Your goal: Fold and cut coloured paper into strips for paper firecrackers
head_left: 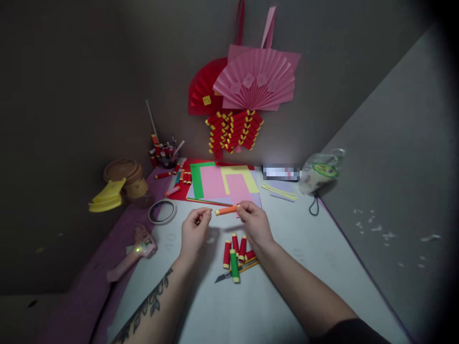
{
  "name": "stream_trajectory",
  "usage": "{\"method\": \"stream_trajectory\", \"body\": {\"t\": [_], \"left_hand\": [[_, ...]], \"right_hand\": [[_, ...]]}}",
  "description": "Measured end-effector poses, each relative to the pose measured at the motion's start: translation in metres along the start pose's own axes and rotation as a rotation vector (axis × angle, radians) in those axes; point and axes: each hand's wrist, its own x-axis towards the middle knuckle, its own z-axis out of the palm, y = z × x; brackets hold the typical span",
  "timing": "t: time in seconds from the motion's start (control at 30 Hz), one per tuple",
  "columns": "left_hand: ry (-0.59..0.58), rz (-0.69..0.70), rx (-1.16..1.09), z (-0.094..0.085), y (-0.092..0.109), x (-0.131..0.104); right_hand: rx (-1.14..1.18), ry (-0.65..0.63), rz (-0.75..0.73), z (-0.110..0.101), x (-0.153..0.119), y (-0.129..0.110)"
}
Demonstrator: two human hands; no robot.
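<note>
An orange paper roll [226, 210] with a pale yellow band at its left end is held level above the table, its right end pinched in my right hand [255, 224]. Just left of the roll, apart from it, is my left hand [195, 231], thumb and fingertips pressed together; anything between them is too small to make out. Below the hands lie several red rolls [227, 254] with yellow ends and a green roll [234, 265]. A craft knife [223, 276] and a yellow pencil-like stick [250, 264] lie partly under the rolls.
Coloured paper sheets [213, 181] lie behind the hands. At left are a tape roll [162, 211], a pink glue gun [132, 258], a brown pot [124, 174] and a pen holder [168, 157]. Yellow strips [279, 191], a phone [281, 172] and a bagged cup [321, 173] sit at right.
</note>
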Motion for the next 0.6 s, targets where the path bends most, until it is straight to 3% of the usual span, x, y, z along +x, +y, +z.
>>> {"method": "stream_trajectory", "body": {"t": [0.1, 0.17, 0.27, 0.33, 0.47, 0.6], "left_hand": [[0.058, -0.067, -0.086, 0.001, 0.000, 0.002], [0.081, -0.117, -0.107, 0.001, -0.004, 0.005], [0.029, -0.239, -0.099, -0.001, -0.013, 0.012], [-0.028, -0.307, -0.120, -0.002, -0.019, 0.014], [-0.030, -0.321, -0.219, 0.004, -0.027, 0.012], [-0.002, -0.298, -0.284, 0.017, -0.035, 0.002]], "right_hand": [[-0.027, -0.024, -0.025, -0.004, 0.002, -0.003], [-0.053, -0.226, 0.095, -0.006, 0.003, -0.004], [-0.187, -0.628, 0.282, -0.005, -0.001, -0.004], [-0.340, -0.755, 0.310, -0.003, -0.006, -0.001], [-0.557, -0.737, 0.241, 0.003, -0.012, 0.003], [-0.589, -0.631, 0.071, 0.019, 0.007, -0.005]]}}
